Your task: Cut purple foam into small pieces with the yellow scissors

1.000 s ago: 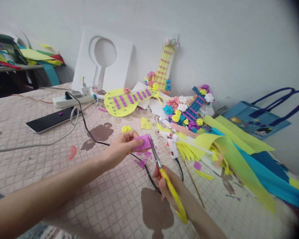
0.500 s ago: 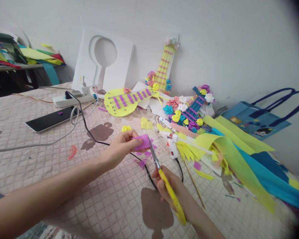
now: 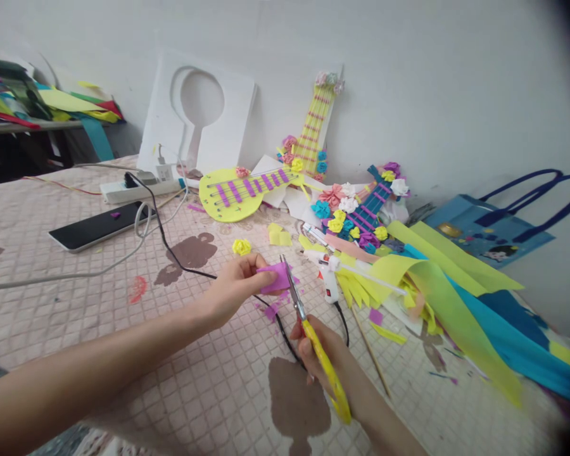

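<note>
Near the middle of the view, my left hand [image 3: 244,278] pinches a small purple paper piece [image 3: 274,278] between thumb and fingers. My right hand [image 3: 323,348] is closed round the yellow handles of the scissors [image 3: 322,348]. Their metal blades are slightly parted at the right edge of the purple paper. Purple scraps [image 3: 272,310] lie on the table beneath the paper. A yellow paper flower [image 3: 241,246] sits just beyond my left hand, and yellow paper squares [image 3: 279,235] lie further back.
A glue gun [image 3: 330,282] with a black cord lies right of the scissors, beside yellow and blue paper strips [image 3: 456,304]. A black tablet [image 3: 99,227] and power strip [image 3: 140,191] are at left. Decorated paper instruments [image 3: 237,196] and a blue bag [image 3: 494,231] stand behind.
My left hand has shifted slightly right and down with the purple paper. The scissor blades are now more parted, and more of the yellow flower shows.
</note>
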`<state>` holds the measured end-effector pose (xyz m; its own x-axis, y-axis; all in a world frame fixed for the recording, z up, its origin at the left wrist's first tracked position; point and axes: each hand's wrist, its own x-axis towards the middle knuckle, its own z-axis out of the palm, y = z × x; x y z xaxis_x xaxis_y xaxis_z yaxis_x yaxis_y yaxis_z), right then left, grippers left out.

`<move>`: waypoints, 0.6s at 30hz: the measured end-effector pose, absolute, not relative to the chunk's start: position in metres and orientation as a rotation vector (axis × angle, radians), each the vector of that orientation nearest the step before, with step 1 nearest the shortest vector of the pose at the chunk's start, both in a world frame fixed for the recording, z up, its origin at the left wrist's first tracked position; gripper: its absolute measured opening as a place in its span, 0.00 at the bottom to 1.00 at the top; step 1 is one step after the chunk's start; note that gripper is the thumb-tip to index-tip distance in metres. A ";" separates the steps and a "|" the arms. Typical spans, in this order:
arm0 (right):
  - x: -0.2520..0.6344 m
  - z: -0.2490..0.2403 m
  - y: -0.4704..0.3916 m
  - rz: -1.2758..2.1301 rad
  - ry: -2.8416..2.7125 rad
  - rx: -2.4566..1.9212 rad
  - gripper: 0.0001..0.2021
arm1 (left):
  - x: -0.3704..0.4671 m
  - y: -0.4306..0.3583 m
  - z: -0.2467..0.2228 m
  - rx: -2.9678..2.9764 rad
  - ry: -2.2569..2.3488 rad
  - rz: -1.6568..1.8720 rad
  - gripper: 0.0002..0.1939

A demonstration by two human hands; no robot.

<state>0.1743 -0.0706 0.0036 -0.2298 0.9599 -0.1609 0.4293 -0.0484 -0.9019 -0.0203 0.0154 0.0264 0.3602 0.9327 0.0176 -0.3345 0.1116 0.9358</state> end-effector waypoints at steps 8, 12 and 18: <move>0.173 0.001 -0.071 1.316 -1.605 -1.490 0.29 | -0.020 0.015 0.028 1.074 0.719 1.062 0.13; 0.172 -0.001 -0.070 1.310 -1.585 -1.513 0.30 | -0.021 0.015 0.027 1.075 0.726 1.052 0.14; 0.170 0.002 -0.071 1.334 -1.546 -1.528 0.33 | -0.022 0.016 0.027 1.087 0.733 1.063 0.14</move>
<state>0.1705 -0.0710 0.0023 -0.1736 0.9562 -0.2356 0.3730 -0.1575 -0.9144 -0.0218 0.0163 0.0272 0.3461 0.9380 0.0218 -0.3132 0.0936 0.9451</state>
